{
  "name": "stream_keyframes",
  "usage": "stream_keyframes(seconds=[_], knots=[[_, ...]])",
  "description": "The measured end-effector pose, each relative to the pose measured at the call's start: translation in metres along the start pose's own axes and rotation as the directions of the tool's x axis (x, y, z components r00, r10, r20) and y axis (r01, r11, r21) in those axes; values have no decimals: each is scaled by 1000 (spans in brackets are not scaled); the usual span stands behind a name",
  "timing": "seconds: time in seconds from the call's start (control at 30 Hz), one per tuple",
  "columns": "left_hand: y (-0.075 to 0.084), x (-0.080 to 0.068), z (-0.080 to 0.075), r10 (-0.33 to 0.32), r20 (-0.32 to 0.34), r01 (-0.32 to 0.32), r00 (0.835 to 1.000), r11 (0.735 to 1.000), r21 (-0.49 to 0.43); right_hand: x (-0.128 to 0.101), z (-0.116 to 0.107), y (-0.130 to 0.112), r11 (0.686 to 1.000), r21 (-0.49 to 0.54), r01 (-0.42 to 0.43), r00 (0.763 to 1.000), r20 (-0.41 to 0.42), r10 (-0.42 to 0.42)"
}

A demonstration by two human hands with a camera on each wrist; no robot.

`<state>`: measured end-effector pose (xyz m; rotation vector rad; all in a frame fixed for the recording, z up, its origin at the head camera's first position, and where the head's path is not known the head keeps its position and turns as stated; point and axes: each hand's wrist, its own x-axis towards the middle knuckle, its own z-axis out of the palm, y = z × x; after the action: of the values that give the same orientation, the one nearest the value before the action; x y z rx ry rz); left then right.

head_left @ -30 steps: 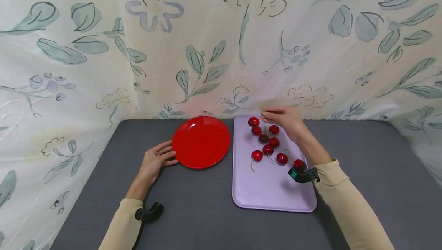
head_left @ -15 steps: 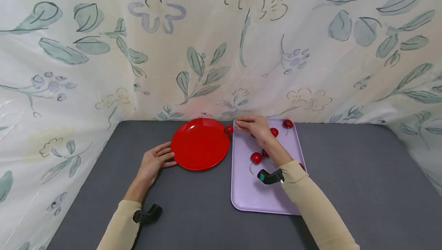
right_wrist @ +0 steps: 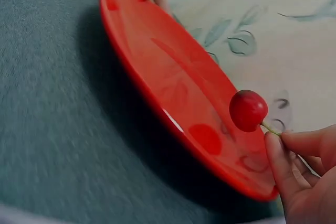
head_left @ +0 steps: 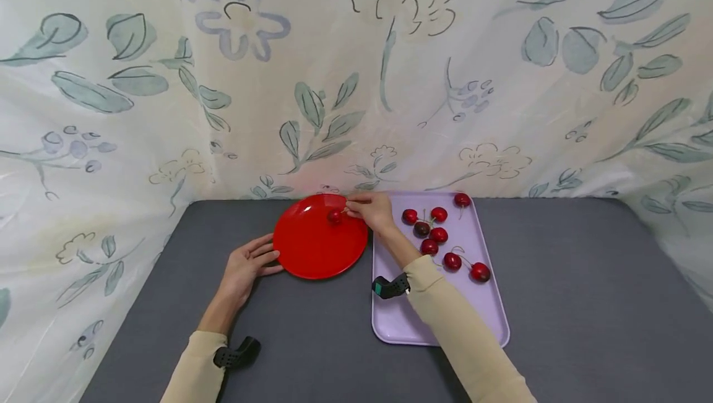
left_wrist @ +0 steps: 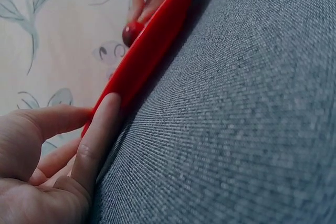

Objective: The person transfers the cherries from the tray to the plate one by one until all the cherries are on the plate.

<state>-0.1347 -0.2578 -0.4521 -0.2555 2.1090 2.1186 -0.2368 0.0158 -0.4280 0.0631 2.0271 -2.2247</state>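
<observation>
My right hand (head_left: 370, 210) pinches the green stem of a red cherry (head_left: 334, 216), which hangs just above the far right part of the red plate (head_left: 312, 251). In the right wrist view the cherry (right_wrist: 248, 110) floats over the plate (right_wrist: 157, 72) with my fingertips (right_wrist: 278, 156) on its stem. My left hand (head_left: 249, 262) lies flat on the grey table with straight fingers touching the plate's left rim; the left wrist view shows those fingers (left_wrist: 97, 140) against the rim (left_wrist: 152, 51). Several more cherries (head_left: 434, 234) lie on the lilac tray (head_left: 401, 322).
The lilac tray sits right beside the plate on the grey table (head_left: 585, 304). A floral cloth (head_left: 356, 75) hangs as a backdrop behind and along both sides. One cherry (head_left: 461, 200) lies apart at the tray's far edge.
My right hand carried a cherry by its stem leftwards from the tray's far end, past the tray's left edge, to above the red plate. The left hand stayed at the plate's rim.
</observation>
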Motion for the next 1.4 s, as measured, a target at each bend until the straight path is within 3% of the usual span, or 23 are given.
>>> stream_keyframes(seconds=[0.2, 0.37, 0.5, 0.7, 1.03, 1.23, 1.4], knots=[[-3, -4, -1, -2, 10, 2, 1000, 1000, 2, 1, 19, 7, 982, -176, 75, 996, -24, -81], [-5, -6, -1, 2, 4, -2, 1000, 1000, 9, 4, 25, 8, 924, -362, 125, 990, -12, -139], [-5, -4, 2, 8, 1, -8, 1000, 1000, 3, 7, 23, 8, 885, -439, 154, 985, -4, -173], [-4, -2, 3, 7, -5, -7, 1000, 1000, 5, 7, 21, 5, 879, -451, 157, 984, -1, -176], [-3, 0, 3, 4, -5, -4, 1000, 1000, 4, 7, 21, -3, 902, -415, 122, 991, -3, -135], [-2, 0, 2, 1, 3, -1, 1000, 1000, -5, 4, 14, -28, 891, -409, 195, 980, 42, -195], [-2, 0, 1, -3, -4, 3, 1000, 1000, -2, 0, -5, -53, 889, -384, 249, 968, 92, -232]])
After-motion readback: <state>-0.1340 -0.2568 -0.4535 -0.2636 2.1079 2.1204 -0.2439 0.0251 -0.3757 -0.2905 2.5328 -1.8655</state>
